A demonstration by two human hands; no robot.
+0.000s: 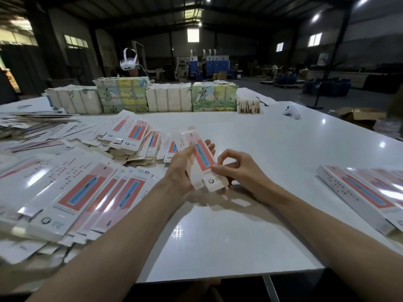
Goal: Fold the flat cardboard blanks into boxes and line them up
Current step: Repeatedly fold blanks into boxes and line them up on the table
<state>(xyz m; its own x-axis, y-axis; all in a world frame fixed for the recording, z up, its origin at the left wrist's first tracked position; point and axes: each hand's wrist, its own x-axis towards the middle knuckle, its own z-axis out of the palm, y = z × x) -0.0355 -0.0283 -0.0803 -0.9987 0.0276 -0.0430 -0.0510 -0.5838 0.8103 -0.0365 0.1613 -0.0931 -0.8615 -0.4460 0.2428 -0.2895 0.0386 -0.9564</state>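
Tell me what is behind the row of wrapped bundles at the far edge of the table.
A person in a white headset shows above the bundles, head only. The bundles cover the rest of that person and anything standing low behind them.

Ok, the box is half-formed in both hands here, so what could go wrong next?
The right hand pinches the box by its edge near the open end flaps; a hard push could crease a flap instead of tucking it.
The left hand grips the glossy box in mid-air, so squeezing may dent it.
The loose pile of blanks lies close by the left forearm and could get knocked askew.
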